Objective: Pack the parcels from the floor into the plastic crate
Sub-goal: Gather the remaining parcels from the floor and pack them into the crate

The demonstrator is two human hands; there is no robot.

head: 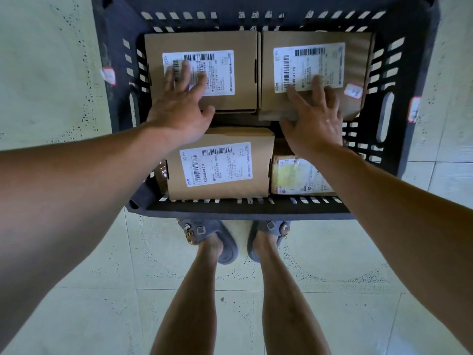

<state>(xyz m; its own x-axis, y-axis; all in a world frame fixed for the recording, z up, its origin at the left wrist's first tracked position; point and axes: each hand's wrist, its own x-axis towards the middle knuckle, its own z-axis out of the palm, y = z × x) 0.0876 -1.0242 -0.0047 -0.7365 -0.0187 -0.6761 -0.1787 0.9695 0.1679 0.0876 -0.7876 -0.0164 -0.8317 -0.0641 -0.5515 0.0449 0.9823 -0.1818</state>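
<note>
A dark slotted plastic crate (399,80) stands on the floor in front of my feet, holding several brown cardboard parcels with white labels. My left hand (179,108) lies flat with fingers spread on the far left parcel (230,42). My right hand (316,116) rests with fingers apart on the near edge of the far right parcel (358,60). A third labelled box (220,165) sits at the near left, under my left wrist. A tape-wrapped parcel (294,178) lies lower at the near right, partly hidden by my right forearm. Neither hand grips anything.
Pale speckled floor tiles (76,252) surround the crate. My feet in grey sandals (225,247) stand just short of the crate's near rim. No loose parcels show on the visible floor.
</note>
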